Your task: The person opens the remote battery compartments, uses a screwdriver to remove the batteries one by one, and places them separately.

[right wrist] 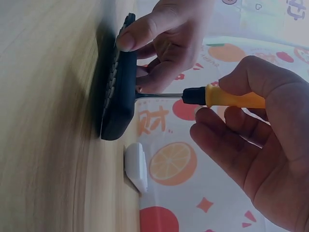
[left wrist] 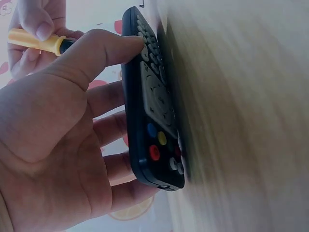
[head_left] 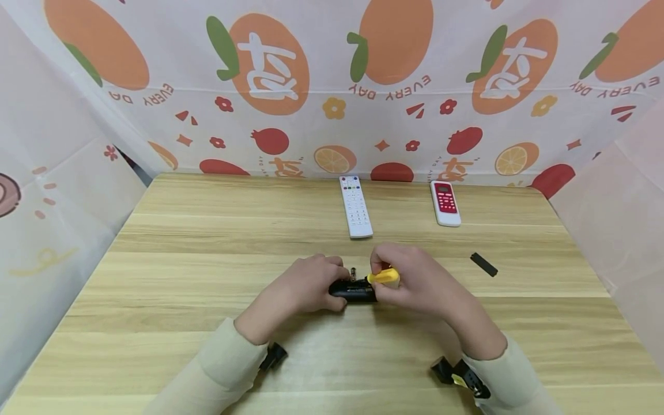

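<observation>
My left hand (head_left: 311,282) grips a black remote control (head_left: 358,291) by its edges just above the table. Grey, red, yellow and blue buttons show on the remote (left wrist: 154,111) in the left wrist view, on the side turned toward the tabletop. In my right hand (head_left: 410,276) is a screwdriver (head_left: 385,276) with a yellow handle, pinched between thumb and fingers. Its metal shaft meets the remote's back in the right wrist view, where the screwdriver (right wrist: 231,98) also shows a black collar. The exact tip is hidden. A small battery-like cylinder (head_left: 353,274) is just behind the remote.
A long white remote (head_left: 356,207) lies at the table's back middle. To its right is a smaller white remote (head_left: 446,203) with a red face. A thin black cover piece (head_left: 484,264) lies right of my hands. A fruit-printed cloth (head_left: 332,115) hangs behind the table.
</observation>
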### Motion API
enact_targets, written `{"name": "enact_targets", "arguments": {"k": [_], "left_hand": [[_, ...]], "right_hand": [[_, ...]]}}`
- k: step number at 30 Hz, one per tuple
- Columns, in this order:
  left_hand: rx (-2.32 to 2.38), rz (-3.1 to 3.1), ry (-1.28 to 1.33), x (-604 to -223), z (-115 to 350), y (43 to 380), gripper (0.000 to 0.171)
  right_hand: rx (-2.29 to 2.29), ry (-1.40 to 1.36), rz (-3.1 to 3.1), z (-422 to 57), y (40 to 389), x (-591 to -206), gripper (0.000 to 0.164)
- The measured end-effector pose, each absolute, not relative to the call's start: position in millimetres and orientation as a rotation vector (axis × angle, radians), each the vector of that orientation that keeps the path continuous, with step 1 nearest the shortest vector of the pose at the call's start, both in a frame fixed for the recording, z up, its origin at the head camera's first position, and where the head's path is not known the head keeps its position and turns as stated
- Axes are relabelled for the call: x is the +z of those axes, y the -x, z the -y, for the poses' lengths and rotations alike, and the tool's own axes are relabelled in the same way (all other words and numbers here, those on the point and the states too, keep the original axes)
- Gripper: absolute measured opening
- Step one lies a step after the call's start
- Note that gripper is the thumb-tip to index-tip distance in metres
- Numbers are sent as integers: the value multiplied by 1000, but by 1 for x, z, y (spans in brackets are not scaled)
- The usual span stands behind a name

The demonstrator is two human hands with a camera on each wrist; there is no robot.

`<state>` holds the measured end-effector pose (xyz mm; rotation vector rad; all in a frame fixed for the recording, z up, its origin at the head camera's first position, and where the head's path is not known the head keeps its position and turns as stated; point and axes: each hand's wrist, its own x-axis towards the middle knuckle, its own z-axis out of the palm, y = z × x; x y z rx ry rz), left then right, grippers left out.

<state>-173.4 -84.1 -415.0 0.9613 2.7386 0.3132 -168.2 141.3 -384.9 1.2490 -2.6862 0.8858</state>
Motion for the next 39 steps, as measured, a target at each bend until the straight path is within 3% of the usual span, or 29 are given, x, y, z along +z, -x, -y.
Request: {"name": "enact_targets", "arguments": {"k": [39], "left_hand": [[286,-2739,-973,-416,83,173,43]], "right_hand": [[972,-1096,2662,-144,172,-382,19]]}}
